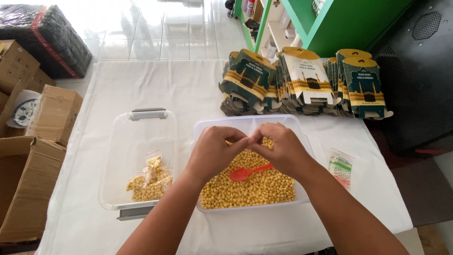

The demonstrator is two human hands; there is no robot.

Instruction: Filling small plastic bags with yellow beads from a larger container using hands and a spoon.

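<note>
A white-clothed table (141,89) fills the view, with brown cardboard boxes (28,156) beside it at the left edge and a green shelf unit (339,23) beyond its far end. Along the far side of the table lies a row of stacked, flattened printed cartons (306,82) in dark green and cream. Nearer, two clear plastic tubs stand side by side: the left tub (137,127) holds a few small filled bags (150,180) of yellow round pieces, and the right tub (292,130) holds a loose heap of the same yellow round pieces (250,186) with an orange plastic spoon (247,172) lying on top. A stack of small empty zip bags (340,167) rests on the cloth just right of that tub. Both hands meet over the right tub, the left hand (212,153) and right hand (283,151) with fingertips pinched together on something small between them; what it is cannot be told, likely a thin clear bag. As a judgement, the main risk is spillage: if the pinch slips or the bag's mouth is not pressed shut evenly, pieces could drop, though most would land back in the tub below.
</note>
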